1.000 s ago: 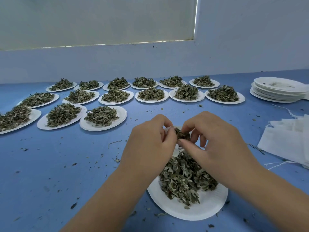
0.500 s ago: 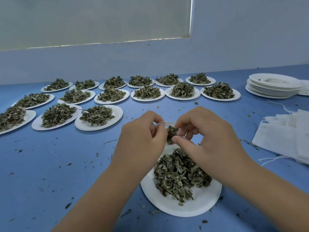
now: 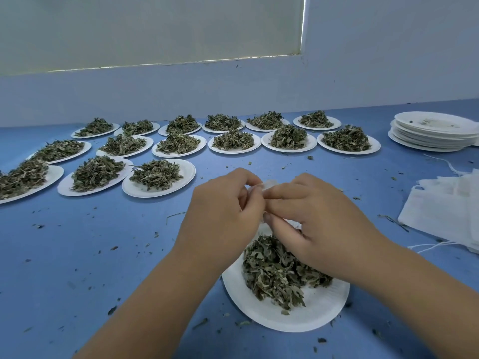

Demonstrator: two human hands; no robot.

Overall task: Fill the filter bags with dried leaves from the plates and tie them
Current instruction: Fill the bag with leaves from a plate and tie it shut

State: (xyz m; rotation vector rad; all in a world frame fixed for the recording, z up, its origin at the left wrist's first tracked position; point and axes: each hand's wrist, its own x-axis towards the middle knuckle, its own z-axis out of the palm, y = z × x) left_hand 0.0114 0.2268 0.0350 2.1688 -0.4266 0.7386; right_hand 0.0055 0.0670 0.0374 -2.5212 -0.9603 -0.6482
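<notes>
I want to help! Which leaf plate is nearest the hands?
The lone front plate, partly under the right hand; other plates sit in rows farther back.

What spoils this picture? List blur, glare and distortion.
Head view: light soft and even, no harsh shadows; bright sliver under the window blind; wide-angle lens bows the far edge of the table; the filter bag between left hand and right hand is smeared.

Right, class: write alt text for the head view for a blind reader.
Left hand and right hand pinch a white filter bag above a white paper plate of dried green leaves on a blue table. Behind, more leaf-filled plates; right, stacked plates, spare bags.
</notes>
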